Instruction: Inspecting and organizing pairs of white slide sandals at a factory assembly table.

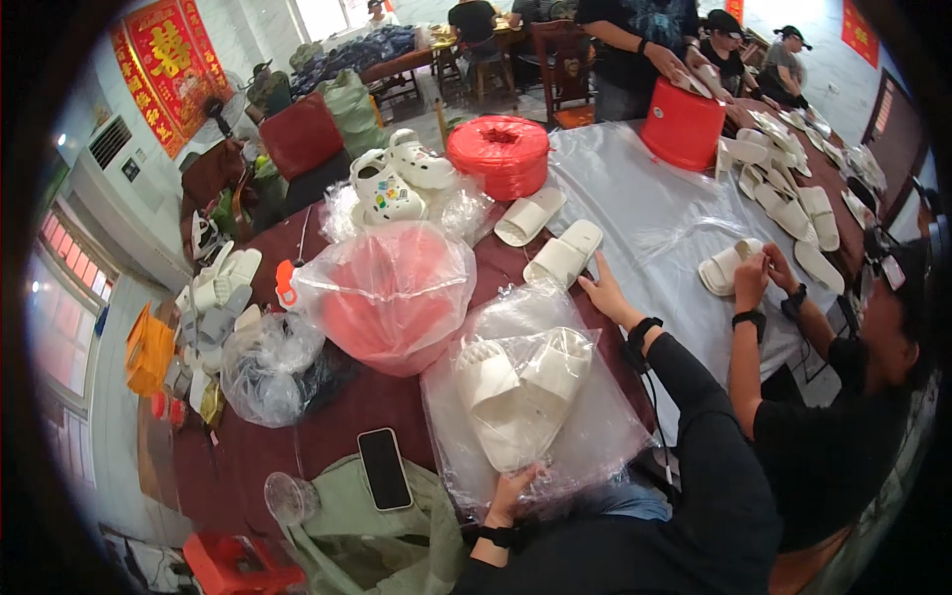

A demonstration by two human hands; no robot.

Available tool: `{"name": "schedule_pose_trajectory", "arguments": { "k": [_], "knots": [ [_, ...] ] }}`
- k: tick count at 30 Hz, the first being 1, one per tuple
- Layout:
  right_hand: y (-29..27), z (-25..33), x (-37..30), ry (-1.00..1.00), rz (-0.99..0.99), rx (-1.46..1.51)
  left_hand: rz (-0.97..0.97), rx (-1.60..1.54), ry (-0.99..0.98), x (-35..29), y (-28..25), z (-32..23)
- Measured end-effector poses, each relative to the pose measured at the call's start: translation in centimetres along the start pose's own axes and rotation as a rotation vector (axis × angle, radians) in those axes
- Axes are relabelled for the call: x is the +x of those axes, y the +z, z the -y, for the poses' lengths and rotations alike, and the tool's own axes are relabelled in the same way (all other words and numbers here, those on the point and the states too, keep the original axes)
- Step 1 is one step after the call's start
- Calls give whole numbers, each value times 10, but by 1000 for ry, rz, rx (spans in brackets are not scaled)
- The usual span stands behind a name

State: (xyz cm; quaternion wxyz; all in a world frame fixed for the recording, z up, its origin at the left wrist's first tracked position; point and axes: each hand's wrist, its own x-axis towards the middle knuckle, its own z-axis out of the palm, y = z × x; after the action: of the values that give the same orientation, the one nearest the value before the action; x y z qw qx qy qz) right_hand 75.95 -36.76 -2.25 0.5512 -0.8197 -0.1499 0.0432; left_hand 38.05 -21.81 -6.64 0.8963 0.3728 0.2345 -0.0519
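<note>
In front of me a pair of cream slippers point(504, 395) lies on clear plastic bags point(600, 436), with clear film around them. My left hand point(511, 496) is closed at the near edge, by the heel end of one slipper, and grips the bag there. My right hand point(610, 296) reaches forward with thumb and fingers apart, at the near right side of a loose cream slipper point(562, 255). Its fingertips are at that slipper's edge; a firm hold does not show. Another loose slipper point(530, 217) lies just beyond, to the left.
A plastic-covered pink tub point(389, 297), white clogs point(387, 193) and a red film roll point(498, 157) stand ahead. A phone point(384, 469) rests on green cloth at near left. At right, a co-worker's hands point(762, 273) handle a slipper; slipper piles point(788, 188) lie beyond.
</note>
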Motion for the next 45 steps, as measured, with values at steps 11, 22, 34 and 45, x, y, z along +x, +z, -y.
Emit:
{"name": "schedule_pose_trajectory", "arguments": {
  "k": [11,22,34,45],
  "knots": [
    [-51,-31,26,69,-152,-9,100,155,87,17,2,-1],
    [-135,50,-154,167,-218,150,137,40,175,20,13,0],
    [-134,-73,-195,-111,-258,-492,257,-88,42,-63,89,-69],
    [-59,53,-239,-303,-315,-430,-433,-311,872,-232,85,-55]
  ]
}}
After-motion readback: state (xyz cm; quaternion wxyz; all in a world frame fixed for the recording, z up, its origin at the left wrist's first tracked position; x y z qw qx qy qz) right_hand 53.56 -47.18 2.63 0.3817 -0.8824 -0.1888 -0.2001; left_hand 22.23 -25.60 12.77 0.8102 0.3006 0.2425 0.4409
